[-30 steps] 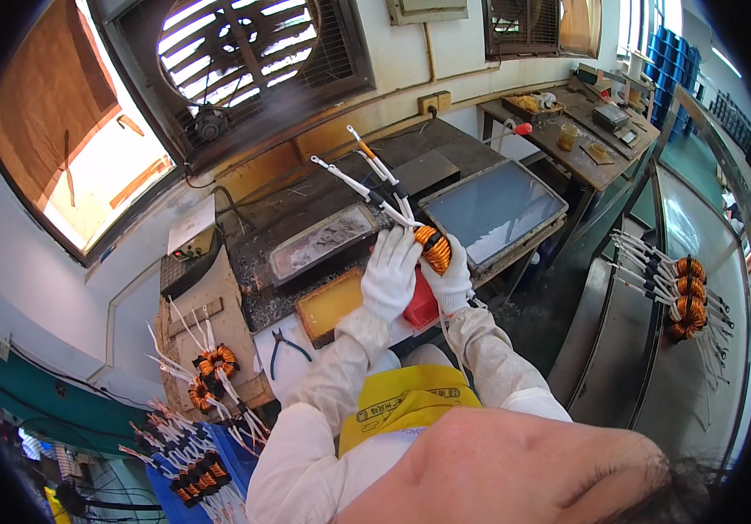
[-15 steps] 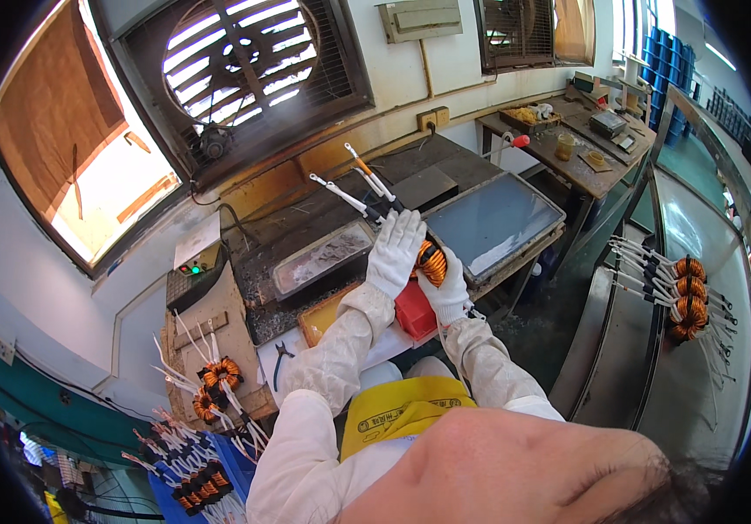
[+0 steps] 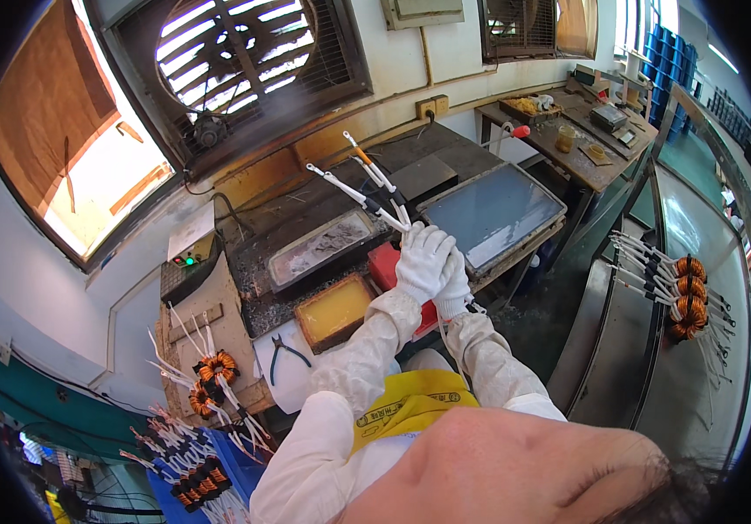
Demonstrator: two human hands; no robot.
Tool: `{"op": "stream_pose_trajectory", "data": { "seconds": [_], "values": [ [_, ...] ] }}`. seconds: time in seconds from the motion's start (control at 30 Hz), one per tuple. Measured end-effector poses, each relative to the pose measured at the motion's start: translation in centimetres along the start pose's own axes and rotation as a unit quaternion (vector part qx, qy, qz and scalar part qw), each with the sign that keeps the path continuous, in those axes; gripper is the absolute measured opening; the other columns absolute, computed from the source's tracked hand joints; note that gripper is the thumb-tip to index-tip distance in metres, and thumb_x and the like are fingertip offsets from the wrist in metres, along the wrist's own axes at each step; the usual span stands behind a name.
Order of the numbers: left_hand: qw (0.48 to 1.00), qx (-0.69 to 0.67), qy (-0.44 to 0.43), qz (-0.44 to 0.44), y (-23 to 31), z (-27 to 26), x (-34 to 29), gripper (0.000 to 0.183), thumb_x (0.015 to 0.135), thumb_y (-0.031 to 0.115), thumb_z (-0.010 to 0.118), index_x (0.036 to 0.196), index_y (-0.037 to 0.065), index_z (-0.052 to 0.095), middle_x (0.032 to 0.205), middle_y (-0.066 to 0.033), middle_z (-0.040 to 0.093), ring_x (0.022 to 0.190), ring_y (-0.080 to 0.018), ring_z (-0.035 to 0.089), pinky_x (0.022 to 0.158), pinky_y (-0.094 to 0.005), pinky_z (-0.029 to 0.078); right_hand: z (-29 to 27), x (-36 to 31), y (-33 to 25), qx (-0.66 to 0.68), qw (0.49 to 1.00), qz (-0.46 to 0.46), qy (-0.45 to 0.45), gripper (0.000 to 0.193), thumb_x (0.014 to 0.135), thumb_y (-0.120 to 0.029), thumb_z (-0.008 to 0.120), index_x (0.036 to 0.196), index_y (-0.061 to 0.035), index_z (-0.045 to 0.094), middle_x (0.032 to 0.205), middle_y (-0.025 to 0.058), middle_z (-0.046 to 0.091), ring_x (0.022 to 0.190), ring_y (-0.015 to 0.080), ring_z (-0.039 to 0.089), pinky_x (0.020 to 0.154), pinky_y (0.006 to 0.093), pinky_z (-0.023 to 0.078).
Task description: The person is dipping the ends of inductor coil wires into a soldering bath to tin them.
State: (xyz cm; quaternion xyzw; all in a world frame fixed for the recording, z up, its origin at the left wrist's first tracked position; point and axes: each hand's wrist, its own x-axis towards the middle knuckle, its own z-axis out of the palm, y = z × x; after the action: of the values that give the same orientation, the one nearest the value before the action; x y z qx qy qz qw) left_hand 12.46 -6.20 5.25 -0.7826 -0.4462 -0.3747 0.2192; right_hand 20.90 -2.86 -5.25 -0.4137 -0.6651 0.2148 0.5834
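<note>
Both hands wear white gloves and are together over a red box (image 3: 382, 265). My left hand (image 3: 424, 262) is closed at the base of the wire leads (image 3: 367, 199), which stick out toward the far left. These leads have white and black sleeving, one has an orange section, and their ends are metal lugs. Pressed against the left, my right hand (image 3: 456, 286) is closed around the copper-wound ring coil they belong to. That coil is now hidden by the gloves. Just beyond lies a narrow trough (image 3: 276, 281) with a silvery, crusted surface.
A wide tray (image 3: 493, 218) with a blue-grey surface sits right of the trough. Nearer are a yellow-filled tray (image 3: 336, 310) and pliers (image 3: 286, 353). Finished-looking coils (image 3: 218, 368) lie left; a blue bin (image 3: 236, 463) holds more. Several coils (image 3: 690, 306) rest on the right-hand metal shelf.
My left hand has shifted right and toward me, its outstretched fingers now curled. Both gloves now cover the coil, which showed between them before. The red box and yellow tray are more exposed.
</note>
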Motion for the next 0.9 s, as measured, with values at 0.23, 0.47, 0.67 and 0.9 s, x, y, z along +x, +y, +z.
{"op": "stream_pose_trajectory", "data": {
  "seconds": [0.23,0.47,0.67,0.9],
  "values": [
    [0.997,0.000,0.081,-0.018,0.4,2.1,0.0,0.023,0.073,0.021,0.066,0.094,0.011,0.067,0.099,-0.0064,0.064,0.104,-0.0281,0.059,0.104,-0.0513,0.040,0.8,-0.4,3.1,-0.025,0.998,-0.043,0.037,0.048,0.088,-0.024,0.062,0.129,-0.0047,0.048,0.120,0.0161,0.057,0.109,0.0340,0.057,0.088,0.0381,0.049],
    [0.994,-0.006,0.105,-0.020,0.5,2.0,0.0,0.022,0.073,0.020,0.065,0.093,0.011,0.068,0.098,-0.0062,0.064,0.103,-0.0281,0.060,0.103,-0.0511,0.041,0.3,-0.6,2.4,-0.024,0.999,-0.023,0.027,0.044,0.089,-0.023,0.060,0.128,-0.0055,0.049,0.121,0.0166,0.055,0.114,0.0347,0.053,0.093,0.0388,0.046],
    [0.995,-0.004,0.102,-0.021,0.6,1.8,0.1,0.023,0.073,0.022,0.065,0.093,0.011,0.068,0.098,-0.0066,0.065,0.103,-0.0280,0.060,0.103,-0.0513,0.041,0.3,-0.5,2.0,0.000,0.999,-0.013,0.032,0.042,0.089,-0.024,0.059,0.126,-0.0056,0.050,0.121,0.0168,0.055,0.113,0.0362,0.053,0.093,0.0402,0.045],
    [0.994,-0.002,0.111,-0.022,0.4,2.4,-0.4,0.024,0.071,0.023,0.062,0.091,0.009,0.068,0.099,-0.0082,0.064,0.104,-0.0291,0.059,0.104,-0.0521,0.040,0.0,-0.3,1.9,-0.056,0.997,-0.046,0.003,0.042,0.089,-0.023,0.058,0.126,-0.0056,0.050,0.122,0.0169,0.055,0.113,0.0363,0.053,0.093,0.0403,0.044]
  ]
}}
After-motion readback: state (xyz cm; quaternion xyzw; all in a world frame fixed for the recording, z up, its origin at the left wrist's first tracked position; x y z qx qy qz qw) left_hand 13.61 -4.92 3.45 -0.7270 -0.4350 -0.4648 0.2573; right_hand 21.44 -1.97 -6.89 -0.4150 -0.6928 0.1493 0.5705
